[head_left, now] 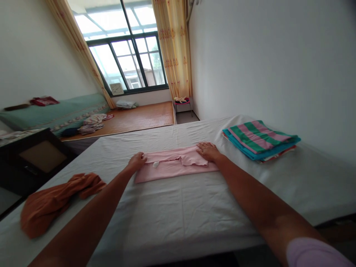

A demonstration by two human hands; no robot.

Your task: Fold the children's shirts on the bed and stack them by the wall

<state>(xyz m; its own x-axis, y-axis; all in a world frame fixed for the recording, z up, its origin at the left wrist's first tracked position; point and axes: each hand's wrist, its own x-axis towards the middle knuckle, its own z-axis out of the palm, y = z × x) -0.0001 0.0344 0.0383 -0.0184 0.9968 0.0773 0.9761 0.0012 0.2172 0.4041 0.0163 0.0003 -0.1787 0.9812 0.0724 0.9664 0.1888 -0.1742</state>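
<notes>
The folded pink shirt point(167, 172) lies right under the person's fingers, spread on the white sheet point(208, 211) with its long axis running crosswise from one hand to the other, a touch farther off at the right end. Neither hand is nearer than the other: the left hand point(137, 161) is at the far left corner, fingers curled in on the cloth, though I can't tell whether they actually pinch it, while the right hand point(208, 150) lies flat on the far right end, fingers extended and close together, nothing clamped in them. Most of the folded width sits on the person's side of the fingers, with a short sleeve point(194, 159) turned in just left of the right fingertips. An orange-brown garment point(59, 204) lies crumpled to the left of the left fingers and nearer the person; a folded stack topped with green and pink stripes point(261, 137) sits to the right of the right fingers. As for writing, a small white patch point(156, 164) just right of the left fingers shows none I can read, and the square clock point(116, 88) well beyond them is too small for its numerals.
</notes>
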